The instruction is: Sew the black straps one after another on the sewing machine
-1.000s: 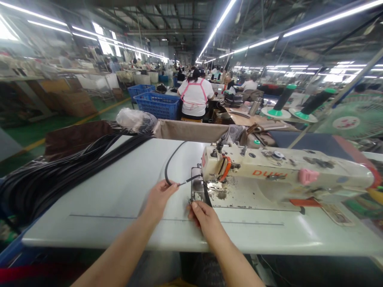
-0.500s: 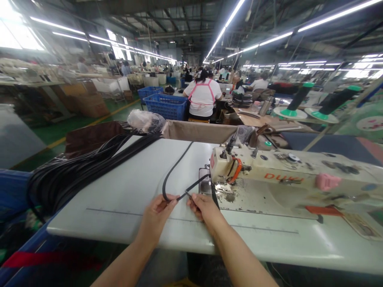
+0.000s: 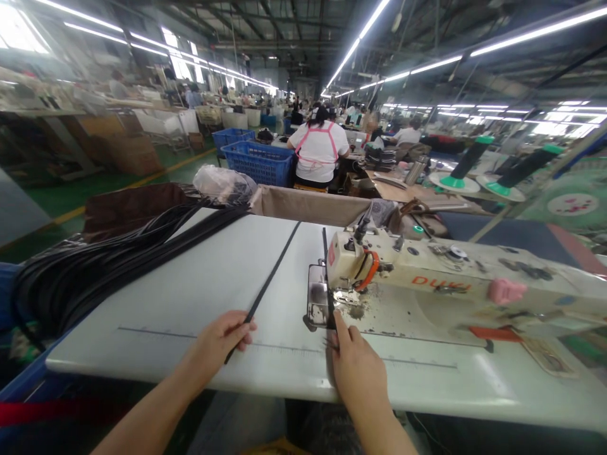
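My left hand (image 3: 219, 343) pinches a long black strip (image 3: 270, 278) that lies straight across the white table (image 3: 190, 297) toward its far edge. My right hand (image 3: 353, 370) rests at the table's near edge with its fingers on a second black strip (image 3: 327, 272), which runs under the presser foot of the cream sewing machine (image 3: 427, 278). The metal needle plate (image 3: 315, 303) sits just above my right fingertips.
A thick bundle of black strips (image 3: 95, 265) lies along the table's left side. A clear plastic bag (image 3: 220, 183) and a beige cloth (image 3: 308, 205) sit at the far edge. A person in white with pink straps (image 3: 317, 151) sits beyond, by blue crates (image 3: 258, 165). Thread cones (image 3: 467, 164) stand right.
The looped strip between my hands has been pulled straight. My left hand moved left and toward me with one strip; my right hand shifted right, in front of the needle plate.
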`<state>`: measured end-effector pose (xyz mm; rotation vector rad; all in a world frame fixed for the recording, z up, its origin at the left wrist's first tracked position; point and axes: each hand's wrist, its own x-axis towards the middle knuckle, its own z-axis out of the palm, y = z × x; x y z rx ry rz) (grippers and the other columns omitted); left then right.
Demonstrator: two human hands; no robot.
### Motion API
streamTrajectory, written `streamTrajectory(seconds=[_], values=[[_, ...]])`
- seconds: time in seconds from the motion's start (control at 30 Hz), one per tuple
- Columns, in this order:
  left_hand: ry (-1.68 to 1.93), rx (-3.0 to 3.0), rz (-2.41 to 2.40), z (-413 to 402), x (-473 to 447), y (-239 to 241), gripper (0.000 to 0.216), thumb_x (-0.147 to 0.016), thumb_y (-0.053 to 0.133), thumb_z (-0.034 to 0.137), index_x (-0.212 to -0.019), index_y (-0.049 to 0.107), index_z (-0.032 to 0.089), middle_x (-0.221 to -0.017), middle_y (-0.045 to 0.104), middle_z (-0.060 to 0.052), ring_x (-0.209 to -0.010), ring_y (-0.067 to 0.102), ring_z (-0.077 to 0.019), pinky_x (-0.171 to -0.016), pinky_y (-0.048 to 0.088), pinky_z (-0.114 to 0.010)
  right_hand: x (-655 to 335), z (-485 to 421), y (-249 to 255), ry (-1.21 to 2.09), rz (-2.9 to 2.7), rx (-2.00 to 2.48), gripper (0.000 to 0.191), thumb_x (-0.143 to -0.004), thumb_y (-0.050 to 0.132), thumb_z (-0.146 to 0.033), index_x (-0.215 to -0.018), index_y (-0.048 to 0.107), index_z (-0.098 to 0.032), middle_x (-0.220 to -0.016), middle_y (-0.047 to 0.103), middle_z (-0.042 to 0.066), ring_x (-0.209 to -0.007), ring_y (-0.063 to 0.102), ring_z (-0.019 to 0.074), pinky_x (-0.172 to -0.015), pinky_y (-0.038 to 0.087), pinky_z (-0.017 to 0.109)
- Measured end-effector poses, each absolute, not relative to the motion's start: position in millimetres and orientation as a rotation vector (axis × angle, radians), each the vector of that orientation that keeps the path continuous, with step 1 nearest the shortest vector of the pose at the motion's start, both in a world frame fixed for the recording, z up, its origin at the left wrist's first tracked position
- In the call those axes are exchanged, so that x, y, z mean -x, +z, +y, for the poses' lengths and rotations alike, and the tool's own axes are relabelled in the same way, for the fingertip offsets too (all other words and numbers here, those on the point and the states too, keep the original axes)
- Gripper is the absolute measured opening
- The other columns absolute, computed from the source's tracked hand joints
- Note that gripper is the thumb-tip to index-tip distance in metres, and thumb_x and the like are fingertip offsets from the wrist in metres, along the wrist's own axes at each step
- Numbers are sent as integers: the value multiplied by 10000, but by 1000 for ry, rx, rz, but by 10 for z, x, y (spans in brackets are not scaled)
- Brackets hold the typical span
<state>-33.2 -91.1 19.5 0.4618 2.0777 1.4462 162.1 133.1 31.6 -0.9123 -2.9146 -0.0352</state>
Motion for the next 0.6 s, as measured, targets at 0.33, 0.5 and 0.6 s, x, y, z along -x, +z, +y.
streamTrajectory(seconds=[0.33,0.5,0.6], values=[[1088,-473,2666,-1494,995,168,642,-803,495,575,-1228,742,164,-873,752,-61,-629,599,-210,-664,501,-342,-1629,1332,350,-21,-3125,916,509,-1058,420,-188,-1563,481,-173,-1046,789,97,-792,785,243,-675,606,340],[771,-406,3132,-2308,1478,436,544,-902,413,455,-1240,740,181,-1162,752,-88,-920,695,-239,-926,537,-337,-1656,1421,257,18,-3083,861,497,-1082,351,-236,-1555,493,-185,-1127,795,107,-797,799,247,-677,620,343],[570,-140,3328,-2916,1658,584,551,-946,374,415,-1271,712,126,-1231,731,-141,-1114,667,-286,-1017,507,-377,-1684,1485,151,45,-3055,805,523,-1087,281,-264,-1566,479,-194,-1120,799,133,-788,804,247,-664,621,335]])
